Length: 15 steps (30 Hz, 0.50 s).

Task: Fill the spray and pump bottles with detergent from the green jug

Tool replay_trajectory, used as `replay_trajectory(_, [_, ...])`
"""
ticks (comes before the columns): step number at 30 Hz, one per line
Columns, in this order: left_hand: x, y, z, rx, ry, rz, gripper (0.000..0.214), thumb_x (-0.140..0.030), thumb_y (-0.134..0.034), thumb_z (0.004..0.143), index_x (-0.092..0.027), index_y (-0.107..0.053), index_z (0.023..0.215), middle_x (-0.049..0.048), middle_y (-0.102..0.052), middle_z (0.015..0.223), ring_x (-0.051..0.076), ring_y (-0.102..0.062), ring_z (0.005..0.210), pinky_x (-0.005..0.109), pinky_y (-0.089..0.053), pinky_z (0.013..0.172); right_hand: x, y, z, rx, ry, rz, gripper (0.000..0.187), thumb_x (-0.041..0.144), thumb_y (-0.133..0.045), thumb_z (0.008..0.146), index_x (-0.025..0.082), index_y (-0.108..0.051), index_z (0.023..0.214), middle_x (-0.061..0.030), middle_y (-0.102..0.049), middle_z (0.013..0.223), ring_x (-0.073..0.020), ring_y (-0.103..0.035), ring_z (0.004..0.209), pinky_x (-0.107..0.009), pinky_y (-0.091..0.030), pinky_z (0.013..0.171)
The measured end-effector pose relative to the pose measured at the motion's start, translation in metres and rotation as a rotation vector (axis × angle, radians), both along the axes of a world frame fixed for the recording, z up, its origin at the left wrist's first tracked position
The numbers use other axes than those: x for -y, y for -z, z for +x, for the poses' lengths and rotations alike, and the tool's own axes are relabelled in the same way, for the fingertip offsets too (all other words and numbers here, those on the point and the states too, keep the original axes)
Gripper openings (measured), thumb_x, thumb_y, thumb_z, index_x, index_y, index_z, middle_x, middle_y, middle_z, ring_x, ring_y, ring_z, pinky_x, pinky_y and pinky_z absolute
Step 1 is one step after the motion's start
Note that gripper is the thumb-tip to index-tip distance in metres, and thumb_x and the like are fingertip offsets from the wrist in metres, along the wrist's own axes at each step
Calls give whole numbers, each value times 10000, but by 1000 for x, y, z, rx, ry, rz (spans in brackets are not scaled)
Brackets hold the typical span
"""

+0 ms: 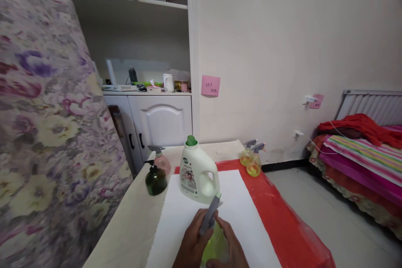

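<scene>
A spray bottle [216, 245] with a clear yellow-green body and a grey trigger head [210, 215] stands close in front of me. My left hand [192, 238] is closed about its neck, just under the trigger head. Around the other side of the body wraps my right hand [231, 245]. Parts of the bottle are hidden behind my fingers, and its base is cut off by the picture's lower edge. Just beyond it is a large pale green detergent jug [197, 171] with a handle; a green piece [191, 139] sits in its mouth.
At left stand a dark green pump bottle [156, 181] and a pink spray bottle [162, 161]. Two yellow spray bottles [253, 166] stand at back right on red sheeting [266, 201]. White paper [169, 226] covers the table's middle. A floral curtain [47, 134] hangs left; a bed [361, 167] is right.
</scene>
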State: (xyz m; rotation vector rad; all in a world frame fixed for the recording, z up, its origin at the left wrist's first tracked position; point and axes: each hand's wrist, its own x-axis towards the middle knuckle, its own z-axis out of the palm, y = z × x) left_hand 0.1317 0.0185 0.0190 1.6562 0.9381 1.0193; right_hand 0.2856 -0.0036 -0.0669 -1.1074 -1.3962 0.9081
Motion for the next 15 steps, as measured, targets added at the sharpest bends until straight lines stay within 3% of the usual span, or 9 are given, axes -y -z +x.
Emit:
replay_trajectory(7, [-8, 7, -3, 79, 16, -80, 442, -384, -553, 886, -286, -519, 1315, 54, -601, 1380, 247, -520, 1286, 379, -389, 1105, -5, -2, -3, 34, -38, -76, 880, 113, -627, 511, 155, -387, 1357, -141, -515, 1397, -318, -447, 1333, -474, -321, 1149])
replay_trajectory(12, [-14, 14, -5, 68, -9, -74, 406, -258, -668, 783, -239, -600, 1183, 66, -680, 1259, 265, -599, 1174, 379, -457, 1024, -9, 12, -1, 18, -41, -51, 898, 140, -712, 516, 212, -402, 1356, -98, -559, 1345, -315, -497, 1284, -438, -388, 1105])
replay_trajectory(15, [-12, 15, -7, 49, -2, -62, 335, -265, -652, 802, -228, -620, 1134, 60, -717, 1185, 245, -648, 1071, 360, -495, 958, -10, 20, -3, 0, -31, -38, 914, 148, -736, 498, 227, -418, 1351, -94, -562, 1360, -324, -498, 1286, -444, -394, 1100])
